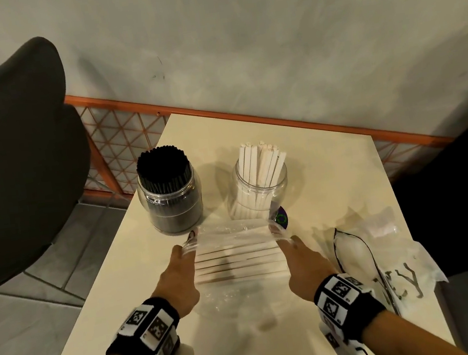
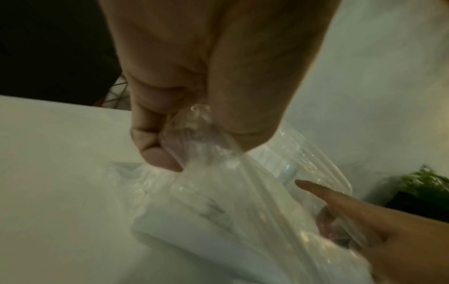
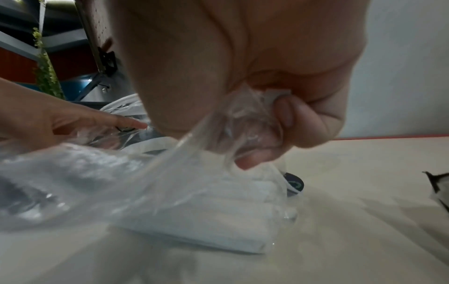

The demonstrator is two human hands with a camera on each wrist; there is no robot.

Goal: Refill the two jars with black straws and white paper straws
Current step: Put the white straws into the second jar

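Clear bag (image 1: 238,254) of white paper straws (image 1: 239,261) held just above table (image 1: 329,164), near side of both jars; left hand (image 1: 177,277) pinched one top corner, right hand (image 1: 304,257) pinched the other, film taut between. Black-straw jar (image 1: 170,199) packed full; white-straw jar (image 1: 261,187) part full. Judged light; film thin, slippery, tearable; straws stiff lengthwise but crushable. Best gripped mid-bundle, lightly, not by film alone.
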